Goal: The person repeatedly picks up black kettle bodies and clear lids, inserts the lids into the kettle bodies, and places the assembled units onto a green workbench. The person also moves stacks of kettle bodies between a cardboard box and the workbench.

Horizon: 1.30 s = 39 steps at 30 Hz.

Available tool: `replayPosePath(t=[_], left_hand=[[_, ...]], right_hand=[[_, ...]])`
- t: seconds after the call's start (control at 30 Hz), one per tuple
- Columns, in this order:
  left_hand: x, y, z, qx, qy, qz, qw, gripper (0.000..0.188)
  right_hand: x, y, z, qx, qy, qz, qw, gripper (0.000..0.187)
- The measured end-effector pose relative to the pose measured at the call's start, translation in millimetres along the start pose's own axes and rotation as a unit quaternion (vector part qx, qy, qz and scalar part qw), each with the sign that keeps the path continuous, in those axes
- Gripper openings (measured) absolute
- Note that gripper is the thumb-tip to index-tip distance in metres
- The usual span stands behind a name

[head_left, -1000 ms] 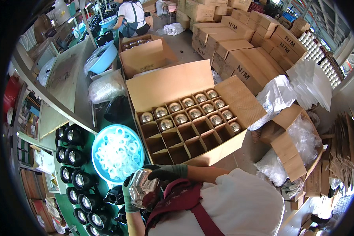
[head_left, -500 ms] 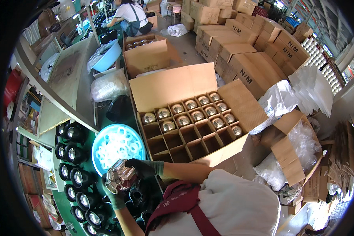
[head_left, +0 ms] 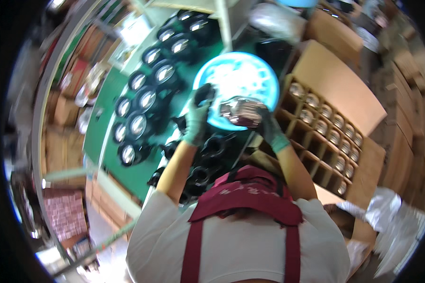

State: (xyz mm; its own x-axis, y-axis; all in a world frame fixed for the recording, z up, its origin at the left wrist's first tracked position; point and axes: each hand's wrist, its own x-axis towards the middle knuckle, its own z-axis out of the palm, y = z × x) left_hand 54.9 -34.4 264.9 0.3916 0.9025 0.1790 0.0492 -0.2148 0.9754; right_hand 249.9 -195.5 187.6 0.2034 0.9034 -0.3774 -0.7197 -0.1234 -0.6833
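Observation:
My right hand (head_left: 271,128), in a dark-palmed glove with a green cuff, grips one end of a shiny, ribbed, silvery glass-like vessel (head_left: 243,112). It lies sideways above the near edge of a light blue basin (head_left: 275,85) of pale rings (head_left: 238,73). My left hand (head_left: 199,113), gloved alike, is raised at the basin's left edge, apart from the vessel. Its dark fingers look curved and spread, though blurred, with nothing plainly in them. Several black round parts (head_left: 215,146) lie on the green bench below my hands.
Rows of black housings with shiny round centres (head_left: 146,99) stand on the green bench (head_left: 111,162) at left. To the right is an open divided carton (head_left: 342,70), partly filled with silvery round-topped pieces (head_left: 321,126). Clear plastic bags (head_left: 387,212) lie at lower right.
My view has turned toward the bench, so the basin and carton appear farther right. My left hand has let go of the vessel and moved left; my right hand still holds it.

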Motion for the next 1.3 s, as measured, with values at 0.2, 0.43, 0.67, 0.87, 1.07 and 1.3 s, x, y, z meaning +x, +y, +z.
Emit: replayPosePath(t=[0.2,0.43,0.67,0.87,1.07,1.3], left_hand=[[-47.8,34.2,10.8,0.023,-0.033,0.055,0.998,0.044],[-79.0,73.6,0.5,0.327,0.076,0.235,0.912,0.037],[-111.4,86.8,3.9,-0.157,0.075,-0.039,0.984,0.039],[-112.8,73.8,-12.1,0.098,0.001,0.027,0.995,0.051],[-130.7,71.9,27.5,0.138,-0.017,0.139,0.980,0.093],[-99.7,-29.0,-23.5,-0.034,-0.043,-0.061,0.997,0.050]], right_hand=[[-50.9,-15.2,29.8,0.134,-0.045,-0.058,0.988,0.063],[-63.2,8.2,31.6,0.023,-0.125,-0.235,0.964,0.049],[-85.7,6.7,39.4,-0.237,0.057,-0.275,0.930,0.066],[-105.8,8.0,59.8,-0.138,0.050,-0.262,0.954,0.080],[-108.0,62.4,19.2,-0.382,0.007,-0.211,0.900,0.065],[-137.6,45.6,17.6,0.361,-0.072,0.064,0.928,0.087]])
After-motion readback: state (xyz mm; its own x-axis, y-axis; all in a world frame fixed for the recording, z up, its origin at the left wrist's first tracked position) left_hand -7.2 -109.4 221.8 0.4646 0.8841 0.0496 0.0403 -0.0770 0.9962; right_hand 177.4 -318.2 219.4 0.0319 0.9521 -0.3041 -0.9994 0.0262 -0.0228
